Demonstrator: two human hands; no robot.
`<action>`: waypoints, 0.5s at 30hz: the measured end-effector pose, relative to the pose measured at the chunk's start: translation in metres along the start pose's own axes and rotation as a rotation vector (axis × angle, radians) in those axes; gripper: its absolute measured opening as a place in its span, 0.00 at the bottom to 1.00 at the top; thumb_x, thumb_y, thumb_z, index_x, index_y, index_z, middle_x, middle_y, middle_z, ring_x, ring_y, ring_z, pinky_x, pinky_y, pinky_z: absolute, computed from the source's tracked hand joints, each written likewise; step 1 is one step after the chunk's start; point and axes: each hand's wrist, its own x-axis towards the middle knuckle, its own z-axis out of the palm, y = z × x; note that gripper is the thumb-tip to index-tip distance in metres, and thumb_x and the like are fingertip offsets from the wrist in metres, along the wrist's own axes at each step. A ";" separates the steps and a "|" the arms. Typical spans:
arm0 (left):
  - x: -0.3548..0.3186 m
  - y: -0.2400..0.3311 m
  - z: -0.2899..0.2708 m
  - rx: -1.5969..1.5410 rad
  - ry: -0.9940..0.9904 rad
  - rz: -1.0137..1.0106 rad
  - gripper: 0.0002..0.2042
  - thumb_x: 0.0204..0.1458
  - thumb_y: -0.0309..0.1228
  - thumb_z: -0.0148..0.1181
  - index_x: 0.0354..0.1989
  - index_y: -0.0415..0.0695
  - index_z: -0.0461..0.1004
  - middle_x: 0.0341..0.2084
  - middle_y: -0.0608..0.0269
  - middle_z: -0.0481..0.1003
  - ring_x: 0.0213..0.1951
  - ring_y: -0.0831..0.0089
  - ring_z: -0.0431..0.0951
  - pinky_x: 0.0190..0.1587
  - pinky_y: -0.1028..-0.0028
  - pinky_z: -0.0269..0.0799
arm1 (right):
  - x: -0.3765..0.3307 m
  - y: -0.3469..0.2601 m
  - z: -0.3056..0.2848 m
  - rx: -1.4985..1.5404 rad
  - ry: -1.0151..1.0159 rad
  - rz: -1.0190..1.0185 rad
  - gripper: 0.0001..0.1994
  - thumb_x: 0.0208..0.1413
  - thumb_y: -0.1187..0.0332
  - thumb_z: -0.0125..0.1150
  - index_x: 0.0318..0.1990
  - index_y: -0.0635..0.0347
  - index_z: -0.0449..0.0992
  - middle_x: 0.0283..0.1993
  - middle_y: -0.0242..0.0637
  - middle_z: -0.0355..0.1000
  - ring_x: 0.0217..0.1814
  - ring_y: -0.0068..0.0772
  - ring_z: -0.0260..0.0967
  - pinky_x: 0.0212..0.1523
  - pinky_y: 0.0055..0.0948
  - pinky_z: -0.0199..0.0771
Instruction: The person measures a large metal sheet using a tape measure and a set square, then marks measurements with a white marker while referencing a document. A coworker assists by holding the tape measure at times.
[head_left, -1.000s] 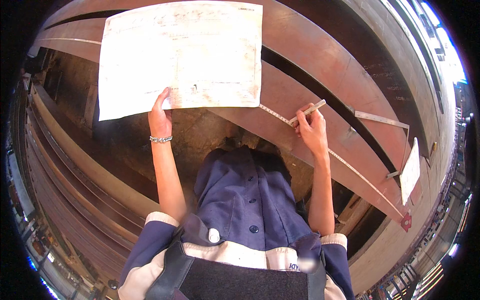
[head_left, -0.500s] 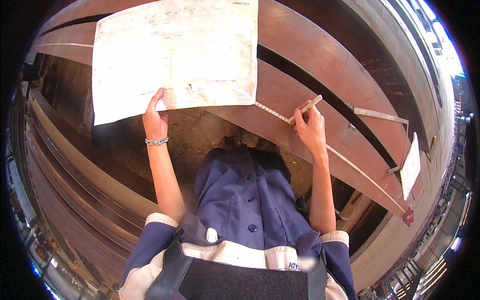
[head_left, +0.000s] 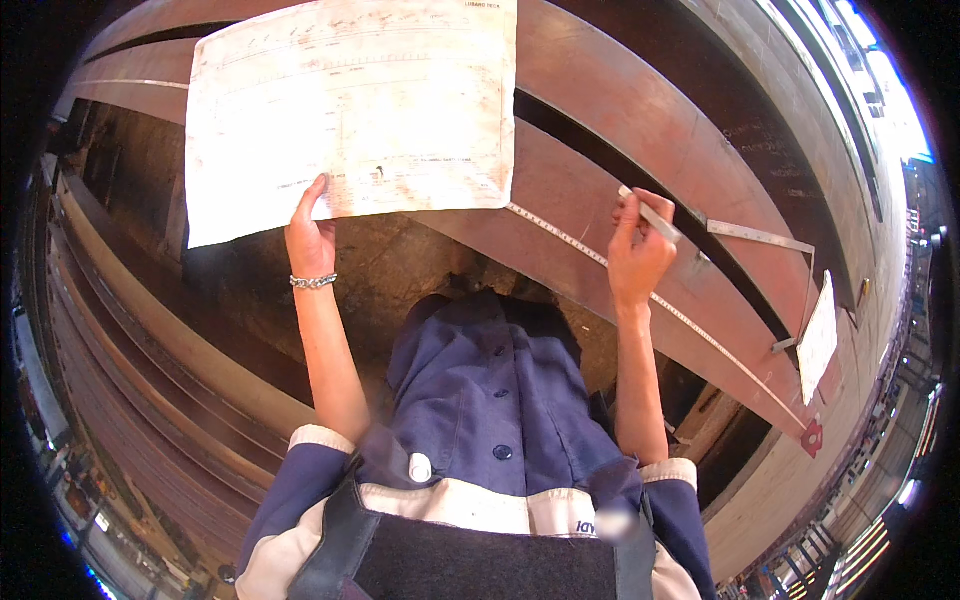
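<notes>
My left hand [head_left: 312, 232] pinches the lower edge of a large printed drawing sheet [head_left: 260, 120], its thumb lying on top. My right hand [head_left: 642, 255] is closed around a pale marking stick [head_left: 658, 224] that slants across the fingers, one end up near the forefinger. That hand is over a long reddish-brown steel plate [head_left: 555, 185], beside an extended measuring tape [head_left: 555, 236]. The tape runs along the plate to its red case [head_left: 813, 438] at the right. Part of the tape is hidden behind the sheet and my right hand.
A metal square [head_left: 760, 232] lies across the plates at right, next to a smaller white sheet [head_left: 818, 340]. A dark gap [head_left: 590, 135] separates two curved plates. Long stacked steel sections [head_left: 150, 350] stand at left, with dark ground [head_left: 350, 265] below.
My right hand has lifted off the tape line and turned, so the marking stick now slants the other way. The left hand and the sheet have hardly moved.
</notes>
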 end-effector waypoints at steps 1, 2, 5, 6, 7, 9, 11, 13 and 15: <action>-0.001 0.001 0.001 0.011 0.007 0.010 0.14 0.52 0.29 0.60 0.45 0.36 0.75 0.44 0.62 0.75 0.48 0.74 0.72 0.49 0.73 0.67 | 0.001 -0.002 -0.002 0.085 -0.006 0.083 0.06 0.60 0.71 0.54 0.33 0.65 0.71 0.25 0.41 0.73 0.25 0.24 0.72 0.28 0.23 0.71; -0.002 0.001 0.001 0.023 0.015 0.020 0.14 0.52 0.29 0.60 0.45 0.36 0.75 0.44 0.62 0.75 0.48 0.74 0.72 0.49 0.73 0.67 | 0.003 -0.006 -0.006 0.171 -0.012 0.167 0.06 0.60 0.71 0.54 0.33 0.65 0.70 0.25 0.40 0.73 0.25 0.22 0.72 0.27 0.22 0.71; 0.004 -0.001 -0.005 -0.032 -0.008 -0.022 0.14 0.52 0.29 0.60 0.45 0.35 0.75 0.44 0.61 0.75 0.48 0.74 0.72 0.50 0.73 0.67 | 0.005 0.003 -0.012 0.315 -0.095 0.312 0.05 0.61 0.72 0.51 0.33 0.63 0.69 0.24 0.34 0.73 0.22 0.17 0.69 0.23 0.18 0.69; 0.004 -0.003 -0.006 -0.034 -0.004 -0.022 0.14 0.52 0.29 0.59 0.45 0.35 0.75 0.44 0.61 0.75 0.48 0.73 0.73 0.50 0.72 0.67 | 0.003 0.006 -0.015 0.365 -0.140 0.367 0.05 0.61 0.72 0.51 0.32 0.63 0.68 0.23 0.34 0.73 0.21 0.17 0.68 0.22 0.18 0.68; 0.003 -0.002 -0.006 -0.034 0.001 -0.022 0.14 0.52 0.29 0.59 0.45 0.35 0.75 0.45 0.60 0.75 0.48 0.73 0.73 0.50 0.72 0.67 | 0.002 0.008 -0.016 0.415 -0.185 0.423 0.06 0.60 0.73 0.51 0.32 0.63 0.68 0.23 0.34 0.72 0.20 0.16 0.67 0.20 0.18 0.67; 0.003 -0.002 -0.007 -0.035 0.003 -0.021 0.14 0.52 0.28 0.59 0.45 0.34 0.75 0.45 0.60 0.75 0.48 0.73 0.73 0.50 0.72 0.67 | -0.002 0.016 -0.017 0.467 -0.374 0.571 0.06 0.60 0.72 0.51 0.30 0.62 0.68 0.21 0.34 0.71 0.19 0.16 0.65 0.18 0.17 0.65; 0.003 -0.002 -0.007 -0.036 -0.004 -0.018 0.13 0.53 0.28 0.59 0.45 0.34 0.75 0.45 0.59 0.75 0.48 0.72 0.73 0.51 0.72 0.68 | -0.007 0.021 -0.015 0.442 -0.480 0.645 0.06 0.59 0.71 0.51 0.30 0.62 0.68 0.20 0.33 0.70 0.18 0.15 0.64 0.17 0.18 0.63; 0.000 0.000 -0.003 -0.031 0.011 -0.011 0.13 0.53 0.27 0.58 0.45 0.34 0.74 0.45 0.59 0.75 0.48 0.72 0.73 0.50 0.72 0.68 | -0.011 0.022 -0.011 0.340 -0.502 0.649 0.06 0.58 0.70 0.51 0.29 0.62 0.68 0.19 0.32 0.69 0.17 0.16 0.63 0.16 0.18 0.61; -0.002 0.000 -0.002 -0.027 0.017 -0.005 0.13 0.53 0.27 0.58 0.46 0.34 0.74 0.45 0.59 0.75 0.48 0.72 0.73 0.50 0.72 0.68 | -0.012 0.020 -0.012 0.342 -0.499 0.644 0.07 0.57 0.70 0.52 0.28 0.61 0.68 0.19 0.31 0.69 0.18 0.16 0.63 0.17 0.19 0.61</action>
